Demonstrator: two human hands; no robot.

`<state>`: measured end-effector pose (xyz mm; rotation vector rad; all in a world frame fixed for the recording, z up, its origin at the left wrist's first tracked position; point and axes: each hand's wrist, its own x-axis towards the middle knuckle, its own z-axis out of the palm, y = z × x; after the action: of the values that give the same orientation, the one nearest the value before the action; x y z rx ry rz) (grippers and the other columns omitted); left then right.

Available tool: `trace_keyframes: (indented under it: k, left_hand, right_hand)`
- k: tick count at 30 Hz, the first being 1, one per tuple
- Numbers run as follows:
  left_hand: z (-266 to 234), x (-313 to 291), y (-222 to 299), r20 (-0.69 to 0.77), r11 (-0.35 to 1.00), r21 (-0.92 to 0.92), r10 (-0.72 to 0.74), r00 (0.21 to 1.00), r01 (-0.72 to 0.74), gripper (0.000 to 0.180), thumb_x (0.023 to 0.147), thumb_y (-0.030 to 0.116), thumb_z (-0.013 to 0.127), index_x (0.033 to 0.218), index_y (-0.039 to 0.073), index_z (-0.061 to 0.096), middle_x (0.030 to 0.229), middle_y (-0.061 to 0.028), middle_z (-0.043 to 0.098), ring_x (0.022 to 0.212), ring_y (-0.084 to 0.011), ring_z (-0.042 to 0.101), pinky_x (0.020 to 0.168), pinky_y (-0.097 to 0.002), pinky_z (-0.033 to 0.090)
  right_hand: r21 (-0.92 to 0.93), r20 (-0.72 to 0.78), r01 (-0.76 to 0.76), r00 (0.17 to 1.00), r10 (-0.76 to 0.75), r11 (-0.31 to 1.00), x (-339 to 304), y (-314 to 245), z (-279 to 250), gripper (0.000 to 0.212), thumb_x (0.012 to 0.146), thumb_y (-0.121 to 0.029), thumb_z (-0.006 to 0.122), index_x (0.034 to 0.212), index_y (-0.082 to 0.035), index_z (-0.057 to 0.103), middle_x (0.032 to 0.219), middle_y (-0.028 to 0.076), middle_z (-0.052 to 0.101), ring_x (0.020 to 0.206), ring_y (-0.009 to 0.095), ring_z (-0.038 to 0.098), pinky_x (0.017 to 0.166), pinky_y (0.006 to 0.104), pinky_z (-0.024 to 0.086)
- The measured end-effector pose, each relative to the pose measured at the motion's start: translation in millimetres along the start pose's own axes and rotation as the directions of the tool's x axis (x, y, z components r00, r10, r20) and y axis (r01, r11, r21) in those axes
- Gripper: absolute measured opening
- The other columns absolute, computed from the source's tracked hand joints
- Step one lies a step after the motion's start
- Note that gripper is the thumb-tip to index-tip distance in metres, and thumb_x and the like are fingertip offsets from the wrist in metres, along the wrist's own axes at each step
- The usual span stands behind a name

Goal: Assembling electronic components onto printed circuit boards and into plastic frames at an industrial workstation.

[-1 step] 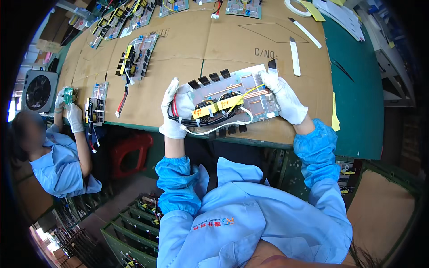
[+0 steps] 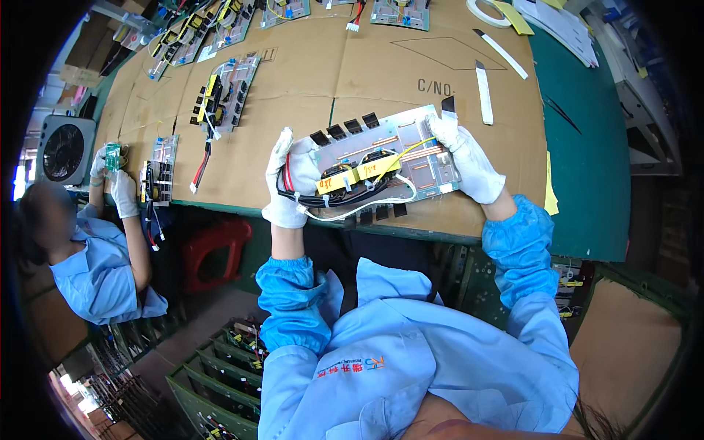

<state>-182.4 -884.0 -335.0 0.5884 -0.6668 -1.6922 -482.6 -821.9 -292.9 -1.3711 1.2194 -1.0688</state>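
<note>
Board (image 2: 389,165) held just above desk (image 2: 308,81) near edge, 6 o'clock. Left hand (image 2: 287,183) clamped on wired end, right hand (image 2: 463,158) on opposite end. Judged: inspection in hand; next calls for steady two-handed turn.

I am at an electronics assembly bench in a factory: a long worktable covered in brown cardboard sheets (image 2: 308,81) is lined with wired circuit boards (image 2: 224,92). I wear white gloves and a light blue smock, like the co-worker (image 2: 95,271) seated to my left.
</note>
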Motion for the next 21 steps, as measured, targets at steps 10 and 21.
trace_keyframes:
  k: [10,21]
  left_hand:
    - [10.1,9.6,4.1,0.392,0.865,-0.366,-0.191,0.9,0.343,0.078,0.096,0.061,0.042,0.131,-0.008,0.047,0.11,-0.0225,0.064,0.091,-0.0251,0.062,0.084,-0.0323,0.049]
    - [17.3,-48.5,25.1,-0.19,0.949,0.294,0.171,0.967,-0.11,0.083,0.099,0.063,0.029,0.133,-0.012,0.043,0.113,-0.031,0.062,0.101,-0.0372,0.065,0.091,-0.0397,0.052]
  right_hand:
    - [0.29,-0.141,-0.045,0.986,0.09,0.956,-0.3,18.9,-3.5,0.039,0.103,-0.028,0.046,0.121,0.004,0.059,0.123,0.015,0.059,0.112,0.02,0.056,0.1,0.0322,0.042]
    - [0.441,-0.176,-0.018,0.979,0.106,0.897,-0.5,-2.2,7.4,0.036,0.1,-0.03,0.052,0.113,0.002,0.063,0.112,0.007,0.064,0.102,0.011,0.059,0.093,0.0277,0.046]
